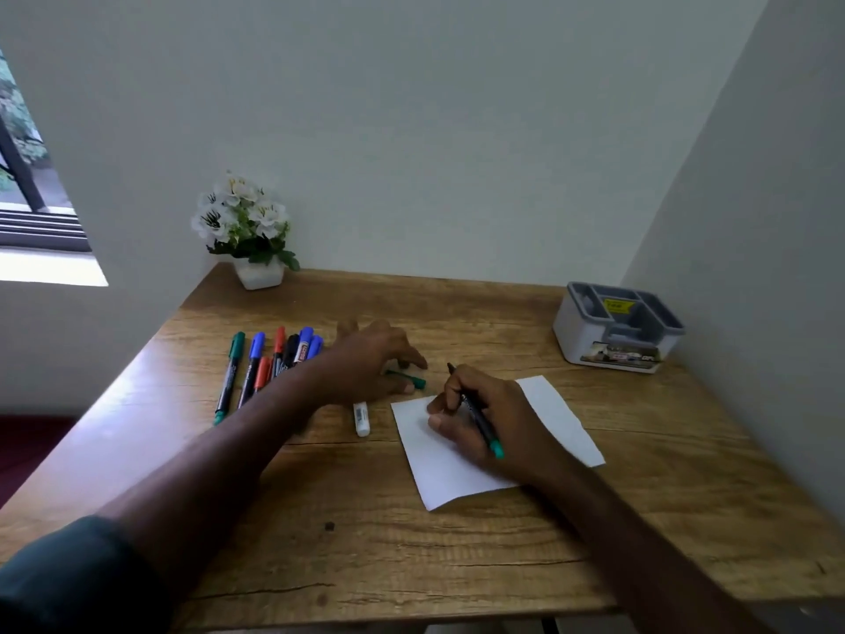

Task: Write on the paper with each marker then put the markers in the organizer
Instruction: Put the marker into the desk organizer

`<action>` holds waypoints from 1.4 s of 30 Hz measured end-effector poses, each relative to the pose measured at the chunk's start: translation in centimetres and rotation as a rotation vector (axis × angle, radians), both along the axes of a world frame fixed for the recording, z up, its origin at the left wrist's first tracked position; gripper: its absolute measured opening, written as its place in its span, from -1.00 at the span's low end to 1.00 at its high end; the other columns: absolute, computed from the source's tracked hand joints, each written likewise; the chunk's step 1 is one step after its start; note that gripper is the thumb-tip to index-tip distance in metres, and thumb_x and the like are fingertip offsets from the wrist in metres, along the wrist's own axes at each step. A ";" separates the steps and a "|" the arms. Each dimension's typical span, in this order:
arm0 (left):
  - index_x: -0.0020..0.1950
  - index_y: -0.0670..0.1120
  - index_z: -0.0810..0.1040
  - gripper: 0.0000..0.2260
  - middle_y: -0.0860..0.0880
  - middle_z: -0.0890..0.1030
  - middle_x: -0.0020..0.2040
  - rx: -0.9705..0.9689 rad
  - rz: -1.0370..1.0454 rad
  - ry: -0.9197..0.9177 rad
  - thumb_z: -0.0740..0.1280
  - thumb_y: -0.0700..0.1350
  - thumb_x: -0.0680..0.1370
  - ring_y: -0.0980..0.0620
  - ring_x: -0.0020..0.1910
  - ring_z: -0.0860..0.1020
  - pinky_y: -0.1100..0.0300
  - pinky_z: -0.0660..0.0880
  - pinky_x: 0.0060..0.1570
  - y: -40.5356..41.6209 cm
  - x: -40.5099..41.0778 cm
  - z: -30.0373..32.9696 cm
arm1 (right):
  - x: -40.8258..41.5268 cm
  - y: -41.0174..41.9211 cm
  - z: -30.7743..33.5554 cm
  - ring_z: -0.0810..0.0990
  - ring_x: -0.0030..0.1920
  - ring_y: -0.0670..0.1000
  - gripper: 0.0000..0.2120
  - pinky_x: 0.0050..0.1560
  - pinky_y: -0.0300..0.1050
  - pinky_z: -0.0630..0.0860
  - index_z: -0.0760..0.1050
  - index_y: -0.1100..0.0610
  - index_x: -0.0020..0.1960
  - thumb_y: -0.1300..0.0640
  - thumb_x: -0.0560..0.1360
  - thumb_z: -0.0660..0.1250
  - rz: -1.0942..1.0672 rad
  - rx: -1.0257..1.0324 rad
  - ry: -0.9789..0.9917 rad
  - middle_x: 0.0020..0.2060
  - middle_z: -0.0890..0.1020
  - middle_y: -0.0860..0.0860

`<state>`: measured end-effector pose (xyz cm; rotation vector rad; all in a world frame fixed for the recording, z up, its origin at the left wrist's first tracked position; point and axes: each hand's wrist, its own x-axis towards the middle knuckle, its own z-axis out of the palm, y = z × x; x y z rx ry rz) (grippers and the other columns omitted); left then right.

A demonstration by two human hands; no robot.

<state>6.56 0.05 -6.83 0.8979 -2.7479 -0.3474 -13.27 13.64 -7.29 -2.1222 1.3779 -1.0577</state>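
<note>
So the right hand (475,418) is curled round a green-ended marker (480,421), tip up, resting on the paper (553,404) mid-desk. Left hand (370,359) is spread flat with relaxed fingers over a green cap (414,381) just left of the sheet; can't tell if it's touching it. The other markers (270,363) lie bunched behind the left arm, a white tube (361,418) near the paper's left edge. Organizer (617,329) sits in the far right corner by the wall, with open desk (457,565) between it and the paper. Flower pot (254,235) is at back left
</note>
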 end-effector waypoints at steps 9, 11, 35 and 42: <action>0.34 0.29 0.44 -0.60 0.21 0.13 0.54 0.268 -0.179 -0.178 0.37 0.13 0.51 0.18 0.51 -0.04 0.02 -0.06 0.43 2.0 0.6 1.8 | -0.8 0.6 0.7 0.63 -0.02 0.02 -0.72 0.03 -0.10 0.53 0.49 0.06 0.13 -0.01 0.68 0.04 -0.013 0.171 -0.149 -0.07 0.68 0.02; 0.34 0.35 0.41 -0.61 0.21 0.09 0.56 0.276 -0.160 -0.222 0.35 0.15 0.52 0.16 0.54 -0.11 -0.08 -0.15 0.44 1.9 0.8 1.7 | -0.8 0.3 0.5 0.60 -0.04 0.00 -0.72 0.01 -0.05 0.53 0.46 -0.01 0.13 -0.09 0.67 0.04 -0.071 0.189 -0.110 -0.08 0.65 -0.01; 0.51 0.22 0.22 -0.40 0.19 0.12 0.57 0.250 0.008 -0.212 0.29 0.27 0.50 0.12 0.56 -0.02 -0.23 -0.19 0.48 0.4 1.2 0.8 | 2.3 -1.1 0.0 0.56 -0.27 0.03 -0.88 -0.28 -0.14 0.50 0.53 0.17 -0.36 0.19 0.31 0.43 -0.170 0.209 -0.169 -0.35 0.60 0.05; 0.51 0.19 0.24 -0.39 0.15 0.11 0.57 0.271 0.042 -0.189 0.32 0.25 0.49 0.08 0.55 0.03 -0.24 -0.10 0.49 0.8 1.1 1.2 | 4.3 -2.3 0.2 0.50 -0.37 -0.15 -0.72 -0.32 -0.24 0.46 0.51 0.24 -0.35 0.04 0.29 0.47 -0.202 0.143 -0.203 -0.44 0.55 -0.09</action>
